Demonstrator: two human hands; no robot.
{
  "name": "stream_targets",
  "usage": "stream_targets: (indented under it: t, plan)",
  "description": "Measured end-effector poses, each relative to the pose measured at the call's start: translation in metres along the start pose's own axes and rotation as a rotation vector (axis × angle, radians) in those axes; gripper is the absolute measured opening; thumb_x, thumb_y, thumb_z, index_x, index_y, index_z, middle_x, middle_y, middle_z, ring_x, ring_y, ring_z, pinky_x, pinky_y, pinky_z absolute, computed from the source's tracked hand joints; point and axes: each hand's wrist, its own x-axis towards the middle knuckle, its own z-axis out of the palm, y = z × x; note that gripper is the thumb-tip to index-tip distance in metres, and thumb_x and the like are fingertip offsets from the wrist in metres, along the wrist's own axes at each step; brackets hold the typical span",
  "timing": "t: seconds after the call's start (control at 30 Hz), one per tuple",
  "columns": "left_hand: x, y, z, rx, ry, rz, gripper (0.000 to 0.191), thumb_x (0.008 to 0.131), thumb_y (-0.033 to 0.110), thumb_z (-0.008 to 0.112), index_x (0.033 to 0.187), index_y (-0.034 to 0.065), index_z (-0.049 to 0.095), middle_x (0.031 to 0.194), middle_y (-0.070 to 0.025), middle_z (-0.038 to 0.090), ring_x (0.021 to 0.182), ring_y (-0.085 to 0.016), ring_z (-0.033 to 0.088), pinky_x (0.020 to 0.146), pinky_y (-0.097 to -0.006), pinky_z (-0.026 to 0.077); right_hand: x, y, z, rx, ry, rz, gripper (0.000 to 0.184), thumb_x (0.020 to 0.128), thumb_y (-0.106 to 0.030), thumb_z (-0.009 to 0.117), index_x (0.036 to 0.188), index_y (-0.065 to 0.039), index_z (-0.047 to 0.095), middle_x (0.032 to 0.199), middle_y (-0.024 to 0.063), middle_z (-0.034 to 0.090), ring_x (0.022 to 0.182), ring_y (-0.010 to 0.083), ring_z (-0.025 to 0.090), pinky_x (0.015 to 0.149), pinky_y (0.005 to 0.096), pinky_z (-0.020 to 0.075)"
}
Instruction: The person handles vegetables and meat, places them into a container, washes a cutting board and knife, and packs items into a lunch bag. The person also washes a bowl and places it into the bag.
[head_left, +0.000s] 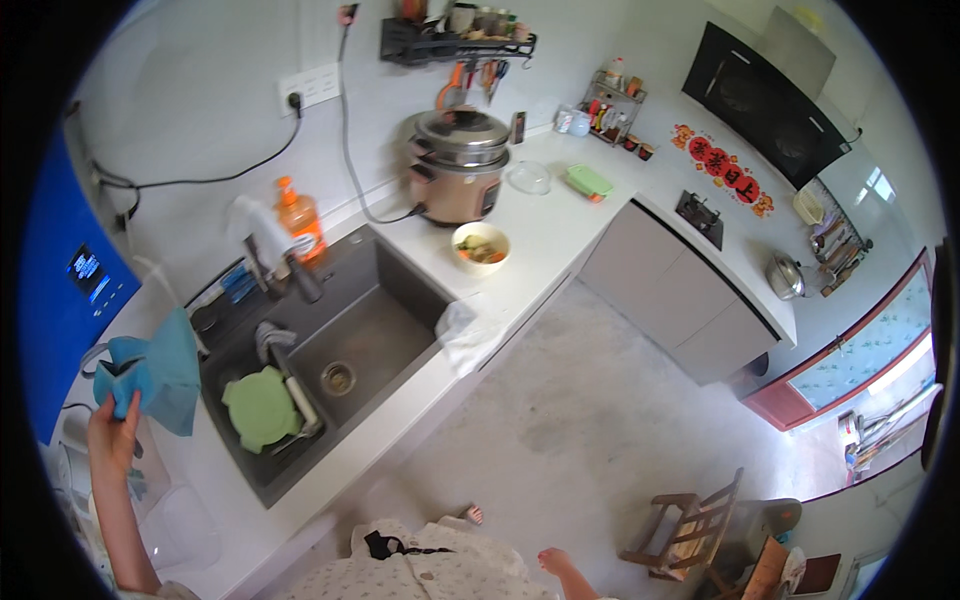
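My left hand (114, 431) grips a light blue cloth bag (171, 375) by its gathered, dark-lined top, over the counter left of the sink. A grey strap loops out beside it. My right hand (555, 561) hangs low beside my body, over the floor, with its fingers curled in and nothing visible in them. Near the left hand is a dark grey sink (375, 319), whose left part holds a green lid-like piece (262, 409) and a grey rag (274, 337). Clear plastic containers (180, 525) stand on the counter below the left hand.
A blue appliance (67, 292) rises at the left. Behind the sink are a faucet (296, 277) and an orange soap bottle (300, 225). A rice cooker (457, 176), a bowl of vegetables (481, 249) and a plastic bag (469, 330) sit rightward. A wooden chair (686, 529) stands on the floor.
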Motion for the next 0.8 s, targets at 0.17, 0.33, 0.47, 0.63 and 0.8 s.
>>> stream_targets:
  t: [0.17,0.33,0.47,0.63,0.8]
  plan:
    - [-0.080,-0.054,0.221,-0.013,-0.008,0.122,0.043,0.094,0.016,0.049,0.132,0.0012,0.034,0.130,-0.0145,0.044,0.118,-0.024,0.045,0.095,-0.0395,0.044,-0.003,0.100,-0.062,0.440,0.103,0.487,0.024,0.086,-0.029,0.056,0.096,-0.010,0.066,0.083,0.0056,0.068,0.080,0.0167,0.065,0.071,0.0326,0.0506]
    - [-0.112,-0.076,0.373,0.199,-0.218,0.097,0.048,0.086,0.009,0.055,0.130,0.0007,0.040,0.119,-0.0107,0.053,0.106,-0.020,0.053,0.085,-0.0321,0.047,0.053,0.103,-0.263,1.026,0.362,0.322,0.034,0.092,-0.025,0.053,0.113,0.001,0.058,0.099,0.0118,0.066,0.089,0.0164,0.063,0.076,0.0279,0.0486]
    - [-0.085,-0.102,0.511,0.436,-0.440,-0.155,0.032,0.081,0.001,0.059,0.112,-0.0021,0.053,0.096,-0.0047,0.060,0.084,-0.012,0.056,0.075,-0.0270,0.046,0.091,0.094,-0.433,1.341,0.532,0.005,0.040,0.094,-0.031,0.051,0.118,0.002,0.055,0.106,0.0112,0.064,0.094,0.0174,0.061,0.085,0.0289,0.0456]
    - [-0.002,-0.208,0.672,0.628,-0.841,0.108,0.020,0.085,0.009,0.056,0.101,-0.0033,0.055,0.082,-0.0181,0.058,0.072,-0.026,0.057,0.066,-0.0336,0.045,0.118,0.157,-0.529,1.532,0.895,0.117,0.049,0.097,-0.039,0.040,0.120,0.003,0.050,0.108,0.0124,0.059,0.093,0.0203,0.058,0.084,0.0330,0.0457]
    - [0.056,-0.301,0.774,0.695,-0.950,0.237,0.016,0.085,0.010,0.054,0.097,-0.0008,0.053,0.089,-0.0211,0.054,0.082,-0.040,0.052,0.071,-0.0448,0.042,0.131,0.216,-0.603,1.432,0.906,0.169,0.064,0.092,-0.053,0.042,0.127,0.000,0.044,0.117,0.0145,0.053,0.098,0.0221,0.055,0.084,0.0348,0.0460]
